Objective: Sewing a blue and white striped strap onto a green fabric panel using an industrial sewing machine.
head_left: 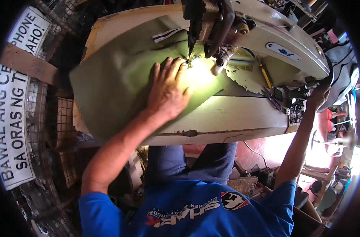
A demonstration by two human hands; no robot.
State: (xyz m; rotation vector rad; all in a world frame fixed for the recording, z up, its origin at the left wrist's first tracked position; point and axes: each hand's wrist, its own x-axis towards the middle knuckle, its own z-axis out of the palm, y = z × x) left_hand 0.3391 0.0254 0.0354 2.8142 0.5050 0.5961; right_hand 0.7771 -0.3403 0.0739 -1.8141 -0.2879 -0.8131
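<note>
A piece of olive-green fabric is spread over the sewing table and runs under the needle area of a sewing machine. My left hand lies flat on it, fingers stretched out and fingertips close to the presser foot, which a bright lamp lights up. Beside the machine head, a dark strip with white edging rests on the cloth. Far to the right, my right hand is at the machine's dark handwheel, its fingers seemingly curled round the rim and partly hidden.
Under the machine arm lie a yellow-handled screwdriver and scissors, with several bobbins and small metal parts near the table's right end. The worn table edge runs above my lap. A wire grille and white signboard stand left.
</note>
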